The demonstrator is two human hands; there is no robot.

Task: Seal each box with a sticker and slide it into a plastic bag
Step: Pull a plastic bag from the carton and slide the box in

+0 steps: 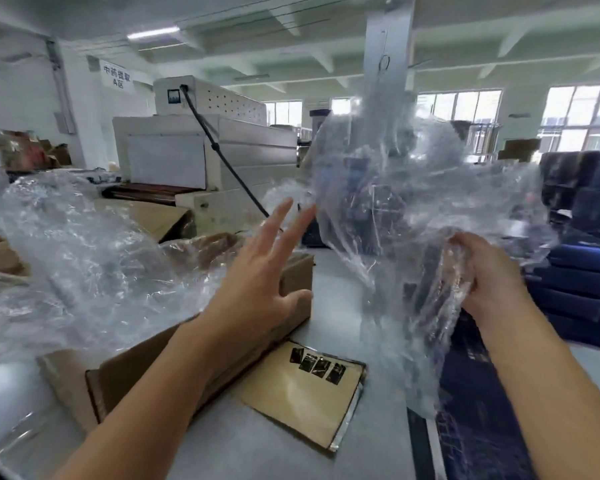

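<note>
Bag [395,188] is raised at one o'clock, its bunched edge gripped in my right hand [492,271]; my left hand [257,282] is splayed, holding nothing. Its clingy mouth could stay shut, or tear if I yank.

A large factory hall with white walls [11,95] and a white ceiling [291,26] crossed by beams; a fluorescent tube light [153,32] glows at upper left; a white sign [116,77] with dark Chinese characters sits high on the left; a big white box-shaped machine [187,140] with a perforated upper housing stands centre-left, a black cable [222,157] slanting down its front; a pale square pillar [388,46] rises at centre; multi-pane windows [581,112] along the far and right sides are bright with daylight; a pale grey counter [222,455] fills the foreground.
</note>
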